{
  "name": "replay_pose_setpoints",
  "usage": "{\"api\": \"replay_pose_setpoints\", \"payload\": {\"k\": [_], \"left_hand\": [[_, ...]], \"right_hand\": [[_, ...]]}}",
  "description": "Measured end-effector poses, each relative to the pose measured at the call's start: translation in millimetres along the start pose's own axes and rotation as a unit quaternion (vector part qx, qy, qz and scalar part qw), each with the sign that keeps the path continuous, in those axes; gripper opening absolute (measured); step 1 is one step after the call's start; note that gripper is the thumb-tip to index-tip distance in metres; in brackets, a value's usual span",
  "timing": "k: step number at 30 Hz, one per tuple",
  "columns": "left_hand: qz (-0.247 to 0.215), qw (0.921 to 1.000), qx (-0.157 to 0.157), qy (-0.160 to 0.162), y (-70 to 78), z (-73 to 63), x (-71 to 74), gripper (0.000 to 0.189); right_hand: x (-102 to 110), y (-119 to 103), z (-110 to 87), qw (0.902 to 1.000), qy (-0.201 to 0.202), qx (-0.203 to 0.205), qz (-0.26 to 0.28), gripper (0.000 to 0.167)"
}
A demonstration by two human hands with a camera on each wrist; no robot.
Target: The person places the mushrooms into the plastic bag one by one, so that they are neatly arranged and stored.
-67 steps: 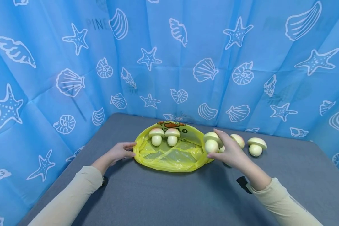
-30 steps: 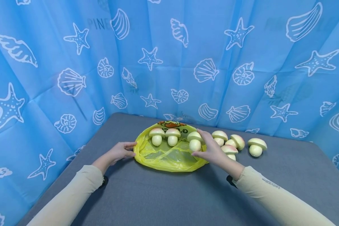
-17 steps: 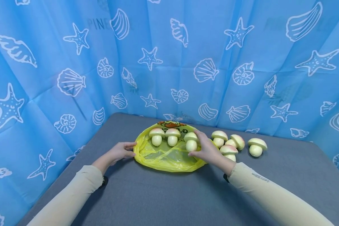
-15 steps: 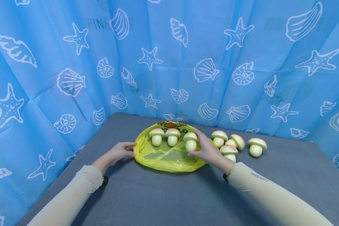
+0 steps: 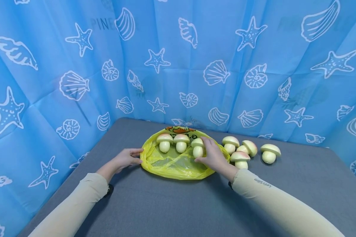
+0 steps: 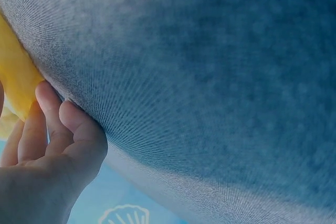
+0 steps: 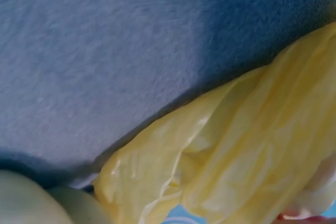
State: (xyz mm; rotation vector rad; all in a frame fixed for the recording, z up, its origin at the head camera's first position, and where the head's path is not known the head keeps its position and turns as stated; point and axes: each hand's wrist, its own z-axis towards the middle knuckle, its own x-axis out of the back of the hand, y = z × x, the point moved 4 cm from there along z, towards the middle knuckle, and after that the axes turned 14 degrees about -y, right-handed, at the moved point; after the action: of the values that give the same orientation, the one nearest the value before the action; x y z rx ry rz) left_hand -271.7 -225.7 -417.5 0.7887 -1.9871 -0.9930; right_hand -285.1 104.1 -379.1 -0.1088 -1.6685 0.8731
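A yellow plastic bag (image 5: 178, 172) lies spread with its mouth wide, and two pale model mushrooms (image 5: 164, 144) stand side by side inside. My left hand (image 5: 125, 161) holds the bag's left rim between thumb and fingers; the left wrist view shows those fingers (image 6: 34, 135) against the yellow plastic. Inside the bag's right part, my right hand (image 5: 215, 157) grips a third mushroom (image 5: 197, 148) upright, to the right of the pair. In the right wrist view the bag's folds (image 7: 231, 156) hide most of that hand.
Several more mushrooms (image 5: 240, 158) are grouped just right of the bag, and one (image 5: 270, 153) sits apart farther right. Everything rests on a grey cloth-covered table (image 5: 166, 207). A blue curtain (image 5: 178, 65) with sea-shell prints hangs along the back and sides.
My right hand has carried its mushroom leftward from beyond the bag's right rim into the bag, lately shifting a little closer to the standing pair. My left hand stays at the left rim.
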Motion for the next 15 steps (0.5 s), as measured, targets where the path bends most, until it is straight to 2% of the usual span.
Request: {"api": "replay_pose_setpoints", "payload": {"k": [8, 15], "left_hand": [[-0.004, 1.0, 0.005, -0.003, -0.2, -0.2, 0.5, 0.061], [-0.004, 1.0, 0.001, -0.006, 0.8, -1.0, 0.6, 0.06]], "right_hand": [[-7, 1, 8.0, 0.9972, -0.002, -0.062, 0.041, 0.091], [-10, 4, 17.0, 0.9941, 0.008, -0.089, 0.061, 0.091]]}}
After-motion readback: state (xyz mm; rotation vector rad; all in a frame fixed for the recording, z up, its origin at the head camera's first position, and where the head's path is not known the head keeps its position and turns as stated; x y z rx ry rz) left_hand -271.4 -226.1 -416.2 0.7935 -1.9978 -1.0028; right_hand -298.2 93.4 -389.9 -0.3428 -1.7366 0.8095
